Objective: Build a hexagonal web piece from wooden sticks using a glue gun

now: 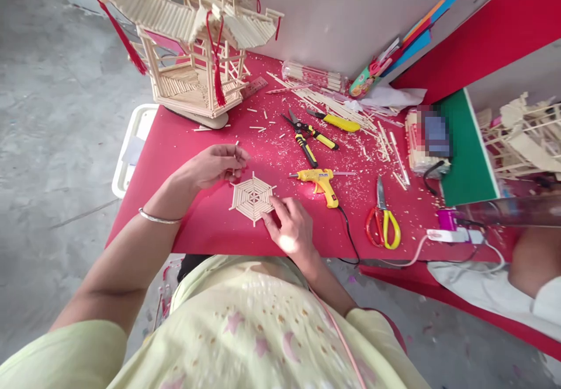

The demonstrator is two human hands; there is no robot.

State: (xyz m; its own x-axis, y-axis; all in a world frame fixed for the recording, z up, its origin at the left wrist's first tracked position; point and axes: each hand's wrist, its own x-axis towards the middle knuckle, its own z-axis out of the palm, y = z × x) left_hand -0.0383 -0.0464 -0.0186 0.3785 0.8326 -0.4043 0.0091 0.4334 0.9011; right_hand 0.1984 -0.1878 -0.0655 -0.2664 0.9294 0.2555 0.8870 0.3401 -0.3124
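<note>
A hexagonal panel of thin wooden sticks point(253, 198), laid in rings like a spider's web, rests on the red tabletop. My right hand point(291, 225) pinches its right edge between thumb and fingers. To the upper left of the panel, my left hand point(221, 164) has its fingers curled together. A small pale tip pokes up above them, but what they hold is mostly hidden. A yellow glue gun point(322, 184) lies right of the panel, its nozzle pointing left.
A stick-built pavilion point(199, 79) with red tassels stands at the back left. Black-and-yellow pliers point(307, 138), a yellow cutter knife point(339, 122), scissors point(382, 219) and loose sticks point(333, 104) lie across the table. A power strip point(453, 236) sits near another person's arm at right.
</note>
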